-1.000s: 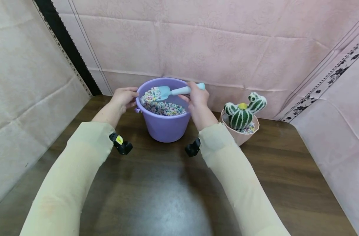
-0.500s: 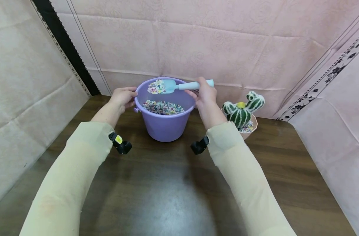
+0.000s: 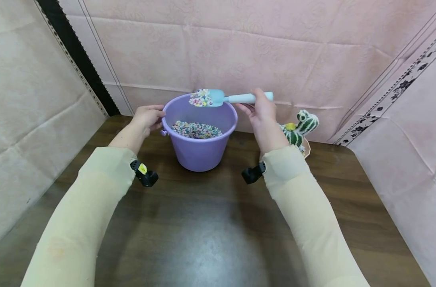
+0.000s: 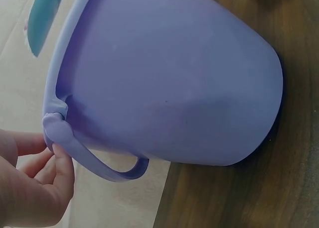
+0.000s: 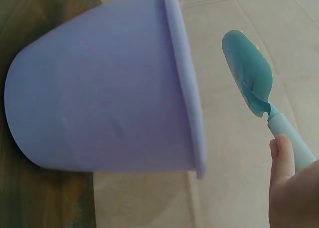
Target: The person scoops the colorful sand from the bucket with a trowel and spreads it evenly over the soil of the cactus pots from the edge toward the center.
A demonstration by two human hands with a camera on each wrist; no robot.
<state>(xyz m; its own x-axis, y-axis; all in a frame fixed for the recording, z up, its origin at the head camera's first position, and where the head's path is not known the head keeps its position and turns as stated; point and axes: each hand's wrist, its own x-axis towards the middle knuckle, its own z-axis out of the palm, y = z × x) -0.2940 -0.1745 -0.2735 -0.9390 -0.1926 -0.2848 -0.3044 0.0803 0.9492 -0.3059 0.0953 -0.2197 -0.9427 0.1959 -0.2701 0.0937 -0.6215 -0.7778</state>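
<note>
A light-blue hand trowel (image 3: pixel 244 98) is gripped by its pale handle in my right hand (image 3: pixel 261 111). Its blade lies nearly level above the back of the purple bucket's rim, bearing a heap of small multicoloured pebbles (image 3: pixel 200 98). The right wrist view shows the blade's underside (image 5: pixel 249 71), apart from the bucket. My left hand (image 3: pixel 147 120) pinches the rim of the purple bucket (image 3: pixel 200 153) at its left side. In the left wrist view, thumb and fingers close around the rim at the handle's hinge (image 4: pixel 58 127). More pebbles (image 3: pixel 196 130) lie inside the bucket.
A knitted green-and-white cactus (image 3: pixel 305 124) in a pale pink pot (image 3: pixel 307 148) stands right of the bucket, partly hidden behind my right wrist. The dark wooden table (image 3: pixel 196 223) ends at a pink cloth backdrop (image 3: pixel 239 52), with pale cloth on both sides.
My right hand has lifted the loaded trowel up and rightward, out of the bucket to above its rim. My left hand keeps its hold. The right arm now covers more of the cactus.
</note>
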